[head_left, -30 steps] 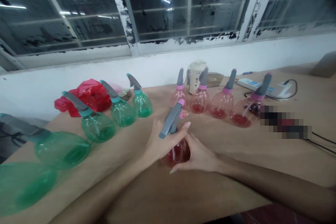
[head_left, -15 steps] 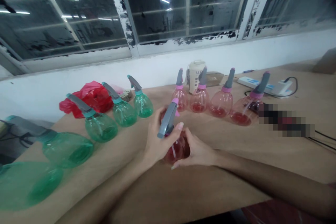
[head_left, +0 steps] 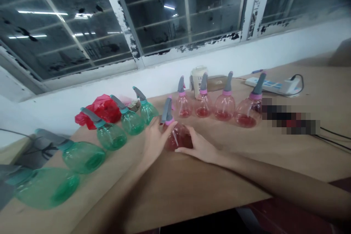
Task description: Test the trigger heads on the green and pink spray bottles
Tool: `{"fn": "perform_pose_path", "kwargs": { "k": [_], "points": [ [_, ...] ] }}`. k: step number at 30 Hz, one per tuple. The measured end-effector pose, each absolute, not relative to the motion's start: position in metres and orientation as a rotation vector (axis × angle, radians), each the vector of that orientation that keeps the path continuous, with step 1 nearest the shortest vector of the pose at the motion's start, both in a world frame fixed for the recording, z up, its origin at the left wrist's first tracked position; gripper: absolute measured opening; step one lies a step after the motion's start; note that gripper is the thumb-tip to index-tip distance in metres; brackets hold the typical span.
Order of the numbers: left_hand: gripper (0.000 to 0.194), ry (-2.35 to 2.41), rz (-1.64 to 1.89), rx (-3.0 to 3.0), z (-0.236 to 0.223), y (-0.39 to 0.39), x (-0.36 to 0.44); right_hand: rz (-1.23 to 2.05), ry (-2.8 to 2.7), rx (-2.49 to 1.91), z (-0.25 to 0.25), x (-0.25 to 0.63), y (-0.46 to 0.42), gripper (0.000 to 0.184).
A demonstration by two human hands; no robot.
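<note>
A pink spray bottle [head_left: 175,137] with a grey trigger head stands on the brown table [head_left: 246,161], between both my hands. My left hand [head_left: 152,140] wraps its left side, thumb near the pink collar. My right hand [head_left: 199,146] cups its right side, fingers curled around the round body. Behind it stands a row of several more pink spray bottles [head_left: 223,106]. To the left runs a row of several green spray bottles [head_left: 111,135] with teal collars.
A red plastic bag [head_left: 102,111] lies at the back left. A white paper cup [head_left: 197,76] and a white power strip [head_left: 274,85] with black cable sit by the wall. A window spans the back. The table's front edge is near me.
Both hands carried the pink bottle forward and set it upright nearer the rows; the left hand slid from the trigger head down to the body. The camera tilted left.
</note>
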State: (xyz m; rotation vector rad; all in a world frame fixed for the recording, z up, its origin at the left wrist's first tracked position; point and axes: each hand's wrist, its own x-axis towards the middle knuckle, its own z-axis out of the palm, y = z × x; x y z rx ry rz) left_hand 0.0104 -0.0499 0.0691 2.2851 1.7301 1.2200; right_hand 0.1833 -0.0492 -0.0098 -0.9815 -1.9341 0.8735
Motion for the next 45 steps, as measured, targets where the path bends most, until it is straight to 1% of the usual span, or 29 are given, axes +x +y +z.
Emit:
{"fn": "perform_pose_path", "kwargs": {
  "k": [2,6,8,15,19,27,37,39,43,45],
  "points": [
    [0.03,1.789,1.198,2.299,0.074,-0.041,0.01,0.823,-1.89,-1.014,-0.013,0.182,-0.047,0.08],
    [0.031,1.837,1.236,2.278,0.079,-0.015,0.01,0.763,-1.822,-1.074,-0.018,0.182,-0.036,0.058],
    [0.032,1.853,1.254,2.276,0.079,-0.001,0.011,0.75,-1.8,-1.095,-0.019,0.184,-0.029,0.05],
    [0.032,1.916,1.251,2.312,0.078,0.047,0.009,0.68,-1.728,-1.16,-0.021,0.192,-0.011,0.032],
    [0.031,1.962,1.219,2.321,0.078,0.069,0.007,0.619,-1.711,-1.187,-0.02,0.196,-0.006,0.026],
    [0.029,1.964,1.201,2.307,0.075,0.098,0.002,0.447,-1.714,-1.208,-0.01,0.209,0.002,0.026],
    [0.031,1.918,1.256,2.325,0.069,0.105,0.0,0.326,-1.69,-1.21,0.009,0.205,0.027,0.038],
    [0.036,1.919,1.27,2.354,0.069,0.098,0.0,0.318,-1.691,-1.237,0.014,0.199,0.03,0.041],
    [0.056,1.925,1.299,2.431,0.07,0.069,0.001,0.303,-1.677,-1.345,0.03,0.186,0.036,0.052],
    [0.059,1.915,1.284,2.486,0.07,0.048,0.0,0.303,-1.666,-1.421,0.039,0.18,0.04,0.055]
  ]
}}
